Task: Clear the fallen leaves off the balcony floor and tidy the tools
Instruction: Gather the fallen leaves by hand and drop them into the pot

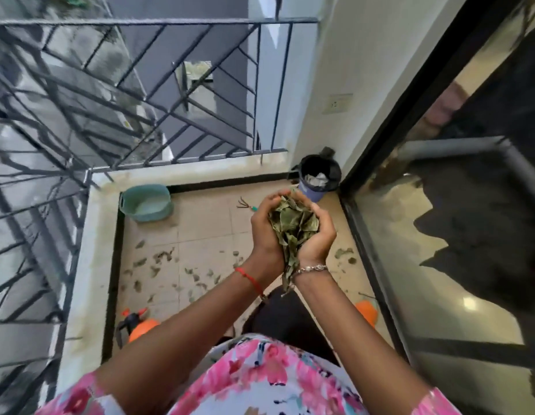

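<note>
both hands are cupped together, the left hand (pixel 264 232) and right hand (pixel 318 235) curled round 1 heap of leaves (pixel 291 226), heels of the palms almost meeting. the heap's long axis runs from wrists to fingertips; stalks trail below the wrists and the far end points onward. loose leaves (pixel 158 259) lie on the floor below and left of the hands. the hand rake (pixel 246 205) lies just left of the left fingertips. the bin (pixel 318 178) stands mouth-up just beyond the fingertips, slightly rightward, so i'd judge the right hand nearer it.
</note>
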Tool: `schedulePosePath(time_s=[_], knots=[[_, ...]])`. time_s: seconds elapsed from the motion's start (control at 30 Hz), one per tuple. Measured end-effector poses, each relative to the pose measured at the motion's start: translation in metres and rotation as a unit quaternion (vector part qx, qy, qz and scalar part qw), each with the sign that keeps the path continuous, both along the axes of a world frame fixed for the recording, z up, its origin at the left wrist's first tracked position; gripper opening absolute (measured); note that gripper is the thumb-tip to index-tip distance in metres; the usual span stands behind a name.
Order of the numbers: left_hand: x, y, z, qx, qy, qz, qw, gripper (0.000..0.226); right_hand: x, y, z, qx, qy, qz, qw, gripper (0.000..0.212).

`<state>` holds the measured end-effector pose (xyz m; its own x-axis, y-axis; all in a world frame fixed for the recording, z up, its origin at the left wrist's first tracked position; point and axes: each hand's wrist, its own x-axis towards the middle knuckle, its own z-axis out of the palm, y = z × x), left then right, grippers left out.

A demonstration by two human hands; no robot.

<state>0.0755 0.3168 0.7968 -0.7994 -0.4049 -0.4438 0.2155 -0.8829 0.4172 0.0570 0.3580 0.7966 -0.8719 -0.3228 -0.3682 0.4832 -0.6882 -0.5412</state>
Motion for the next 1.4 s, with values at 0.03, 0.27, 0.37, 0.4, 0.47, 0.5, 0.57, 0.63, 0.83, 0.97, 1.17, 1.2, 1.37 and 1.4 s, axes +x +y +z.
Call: schedulePosePath(time_s=[0.03,0.27,0.37,0.4,0.47,0.5,0.57,0.63,0.83,0.97,1.17,1.2,1.37,1.4], knots=[[-0.014,-0.002,-0.002,-0.006,-0.007,-0.002,1.000,0.018,-0.014,-0.001,-0.002,0.004,0.000,-0.008,1.000,0.049],[-0.157,-0.002,-0.021,0.019,-0.027,-0.041,0.999,0.030,-0.160,0.000,-0.039,0.020,-0.045,-0.042,0.998,0.055],[-0.243,-0.002,-0.052,0.042,-0.031,-0.027,0.998,0.038,-0.245,0.000,-0.072,0.033,-0.065,-0.050,0.996,0.055],[-0.279,-0.004,-0.070,0.048,-0.049,-0.013,0.998,0.036,-0.280,-0.001,-0.089,0.047,-0.067,-0.041,0.996,0.052],[-0.352,-0.007,-0.112,0.057,-0.084,0.004,0.995,0.027,-0.352,-0.005,-0.126,0.088,-0.075,-0.025,0.993,0.042],[-0.387,-0.009,-0.138,0.058,-0.094,0.008,0.994,0.024,-0.388,-0.008,-0.149,0.099,-0.084,-0.024,0.991,0.038],[-0.447,-0.014,-0.193,0.064,-0.101,0.010,0.993,0.021,-0.451,-0.012,-0.201,0.107,-0.107,-0.031,0.988,0.036],[-0.505,-0.020,-0.252,0.082,-0.109,0.009,0.991,0.021,-0.509,-0.019,-0.260,0.126,-0.104,-0.033,0.986,0.035],[-0.634,-0.047,-0.401,0.124,-0.176,0.008,0.977,0.026,-0.649,-0.046,-0.430,0.241,-0.113,-0.017,0.964,0.015],[-0.669,-0.068,-0.461,0.057,-0.219,-0.096,0.969,0.053,-0.703,-0.049,-0.508,0.422,-0.078,0.094,0.898,0.044],[-0.670,-0.083,-0.440,-0.055,-0.290,-0.172,0.940,0.054,-0.731,-0.053,-0.536,0.490,-0.138,0.201,0.837,0.048],[-0.667,-0.085,-0.433,-0.073,-0.312,-0.176,0.931,0.050,-0.729,-0.052,-0.537,0.507,-0.131,0.218,0.824,0.051],[-0.632,-0.107,-0.397,-0.173,-0.368,-0.265,0.874,0.035,-0.689,-0.059,-0.475,0.548,-0.080,0.287,0.782,0.042],[-0.618,-0.113,-0.383,-0.188,-0.370,-0.281,0.865,0.031,-0.675,-0.064,-0.449,0.553,-0.061,0.318,0.768,0.035]])
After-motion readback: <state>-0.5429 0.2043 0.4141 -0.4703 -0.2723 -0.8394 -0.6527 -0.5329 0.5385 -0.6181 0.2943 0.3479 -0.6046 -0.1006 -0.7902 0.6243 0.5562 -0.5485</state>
